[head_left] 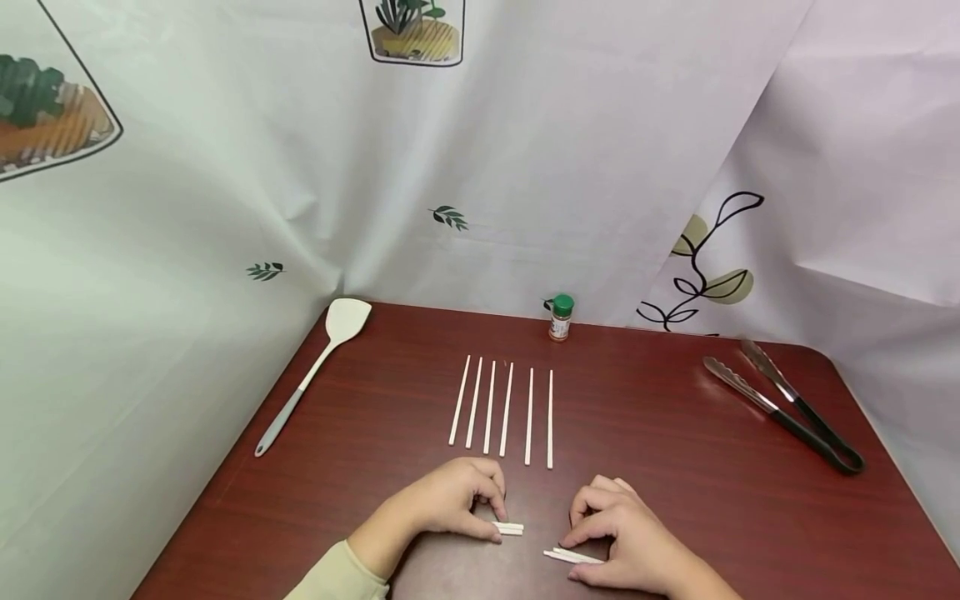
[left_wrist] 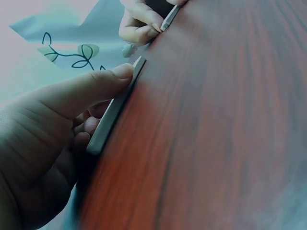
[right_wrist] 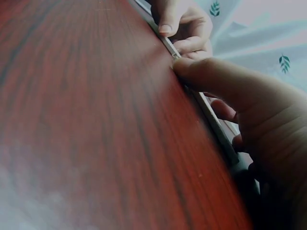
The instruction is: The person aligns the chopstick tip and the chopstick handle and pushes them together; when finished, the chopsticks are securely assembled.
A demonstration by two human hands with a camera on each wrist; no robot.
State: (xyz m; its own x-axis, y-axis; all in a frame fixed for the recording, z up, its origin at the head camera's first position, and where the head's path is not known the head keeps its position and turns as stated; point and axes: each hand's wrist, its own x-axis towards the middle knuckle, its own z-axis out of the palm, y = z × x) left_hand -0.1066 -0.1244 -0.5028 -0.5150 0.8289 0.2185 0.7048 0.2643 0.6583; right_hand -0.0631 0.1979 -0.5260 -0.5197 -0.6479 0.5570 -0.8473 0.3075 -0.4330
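Observation:
My left hand [head_left: 453,497] is low at the table's near side, thumb and fingers pinching a pair of white chopsticks [head_left: 512,529] whose ends stick out to the right. Across a small gap, my right hand [head_left: 628,537] pinches another pair of white chopsticks [head_left: 573,556], with their ends pointing left. In the left wrist view the thumb presses along a chopstick [left_wrist: 111,117] close to the tabletop. The right wrist view shows a chopstick [right_wrist: 213,120] under the thumb. Beyond both hands, several white chopsticks [head_left: 490,408] lie side by side in a row, pointing away.
A white spatula [head_left: 346,320] with a grey handle lies along the left edge. At the back stands a small green-capped spice jar [head_left: 559,319]. Metal tongs [head_left: 787,404] with black handles lie open at the right. White printed cloth [head_left: 525,167] hangs behind the brown table [head_left: 652,417].

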